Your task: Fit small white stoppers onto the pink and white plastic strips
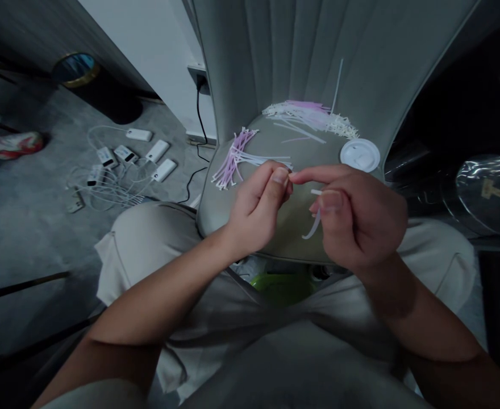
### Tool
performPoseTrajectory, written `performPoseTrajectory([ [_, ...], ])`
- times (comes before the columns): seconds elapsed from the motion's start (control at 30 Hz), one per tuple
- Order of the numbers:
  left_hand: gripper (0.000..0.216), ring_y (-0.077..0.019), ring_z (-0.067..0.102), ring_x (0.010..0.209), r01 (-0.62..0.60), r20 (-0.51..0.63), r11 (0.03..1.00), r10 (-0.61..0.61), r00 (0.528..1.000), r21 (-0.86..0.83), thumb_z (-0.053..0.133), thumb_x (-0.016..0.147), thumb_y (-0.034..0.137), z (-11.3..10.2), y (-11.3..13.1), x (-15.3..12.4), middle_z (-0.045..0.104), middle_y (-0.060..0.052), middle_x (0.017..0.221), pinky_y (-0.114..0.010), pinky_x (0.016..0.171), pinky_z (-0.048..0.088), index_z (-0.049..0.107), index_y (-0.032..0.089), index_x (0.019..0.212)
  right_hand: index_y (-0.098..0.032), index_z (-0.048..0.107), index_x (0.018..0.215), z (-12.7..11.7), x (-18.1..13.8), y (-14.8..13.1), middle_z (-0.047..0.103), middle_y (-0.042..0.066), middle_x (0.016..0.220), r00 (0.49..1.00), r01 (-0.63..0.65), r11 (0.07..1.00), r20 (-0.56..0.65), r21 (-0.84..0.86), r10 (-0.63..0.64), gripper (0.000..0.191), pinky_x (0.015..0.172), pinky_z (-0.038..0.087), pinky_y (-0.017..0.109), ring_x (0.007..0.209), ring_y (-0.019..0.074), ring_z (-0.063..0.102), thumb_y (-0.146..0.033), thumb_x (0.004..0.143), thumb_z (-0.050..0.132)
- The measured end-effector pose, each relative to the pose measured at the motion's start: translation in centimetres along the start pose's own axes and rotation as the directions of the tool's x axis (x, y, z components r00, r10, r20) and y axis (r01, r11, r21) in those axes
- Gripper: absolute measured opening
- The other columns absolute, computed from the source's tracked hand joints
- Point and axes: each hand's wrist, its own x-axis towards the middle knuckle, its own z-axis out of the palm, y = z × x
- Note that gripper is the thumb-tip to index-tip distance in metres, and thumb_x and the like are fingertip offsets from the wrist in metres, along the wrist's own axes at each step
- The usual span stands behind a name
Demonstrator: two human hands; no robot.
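My left hand (256, 210) is closed in a pinch, its thumb pressed on the forefinger. What sits between those fingertips is too small to make out. My right hand (361, 213) reaches in from the other side, its forefinger tip touching the left fingertips. Its thumb and other fingers are closed on a thin white strip (313, 227), which curves down below them. Just beyond my left hand, purple strips with white tips (234, 156) lie in a bunch, with several white strips (262, 159) across them. Farther back is a larger pile of white and lilac strips (305, 113).
A round white lid or shallow dish (359, 154) is at the right of the grey chair seat (216, 218). One strip leans on the backrest (301, 45). White devices with tangled cables (117, 184) and a black bin (109, 94) are on the floor to the left.
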Motion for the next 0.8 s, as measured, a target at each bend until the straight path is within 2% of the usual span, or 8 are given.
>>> performPoseTrajectory([
  [0.17,0.034,-0.0067,0.029,0.048,0.181,0.083,0.968,-0.169,0.982,-0.173,0.049,0.102,0.042,0.0,0.8,0.3,0.035,0.006,0.058,-0.021,0.048,0.029,0.052,0.020,0.077,-0.021,0.067,0.092,-0.3,-0.1,0.4,0.080,0.001,0.102,1.000,0.010,1.000,-0.022,-0.002,-0.010,0.019,0.082,0.064,0.025,0.091,0.0137,0.077,-0.016,0.098,0.050],
  [0.27,0.032,-0.0058,0.028,0.046,0.304,0.131,0.917,-0.278,0.952,-0.260,0.049,0.102,0.039,-0.1,1.4,0.5,0.031,0.007,0.056,-0.020,0.047,0.028,0.051,0.019,0.076,-0.022,0.070,0.096,-0.5,0.0,0.2,0.080,0.000,0.098,0.998,-0.058,0.998,-0.016,0.009,0.058,0.019,0.081,0.065,0.030,0.081,0.0157,0.077,-0.018,0.098,0.051],
  [0.4,0.033,-0.0049,0.024,0.044,0.418,0.182,0.848,-0.377,0.908,-0.327,0.049,0.100,0.036,-0.1,2.1,0.8,0.026,0.008,0.054,-0.017,0.045,0.026,0.047,0.019,0.072,-0.025,0.068,0.094,-0.4,0.2,-0.1,0.080,-0.002,0.094,0.998,-0.056,0.998,-0.007,0.030,0.056,0.020,0.075,0.064,0.030,0.072,0.0151,0.074,-0.018,0.098,0.050],
  [0.57,0.032,-0.0039,0.021,0.043,0.465,0.231,0.810,-0.405,0.885,-0.358,0.050,0.098,0.033,0.0,2.2,1.0,0.023,0.008,0.053,-0.017,0.044,0.024,0.043,0.019,0.069,-0.024,0.064,0.086,-0.1,0.3,0.0,0.079,-0.001,0.092,0.998,-0.010,0.999,-0.058,0.050,0.013,0.018,0.074,0.064,0.030,0.080,0.0160,0.075,-0.016,0.096,0.052],
  [0.7,0.032,-0.0038,0.018,0.043,0.443,0.241,0.820,-0.376,0.895,-0.364,0.051,0.098,0.033,0.0,1.8,0.9,0.023,0.008,0.054,-0.018,0.042,0.021,0.042,0.020,0.069,-0.026,0.061,0.085,-0.4,0.4,0.0,0.079,-0.001,0.096,0.999,-0.032,0.999,0.026,0.020,0.031,0.021,0.075,0.063,0.031,0.087,0.0169,0.076,-0.013,0.097,0.049],
  [0.8,0.033,-0.0041,0.018,0.043,0.442,0.227,0.835,-0.385,0.895,-0.328,0.051,0.098,0.036,0.1,1.6,0.9,0.024,0.007,0.055,-0.018,0.042,0.022,0.041,0.021,0.070,-0.025,0.060,0.083,-0.4,0.4,0.0,0.079,-0.001,0.095,1.000,-0.024,0.999,0.013,0.026,0.023,0.019,0.075,0.063,0.029,0.086,0.0155,0.076,-0.013,0.095,0.052],
])
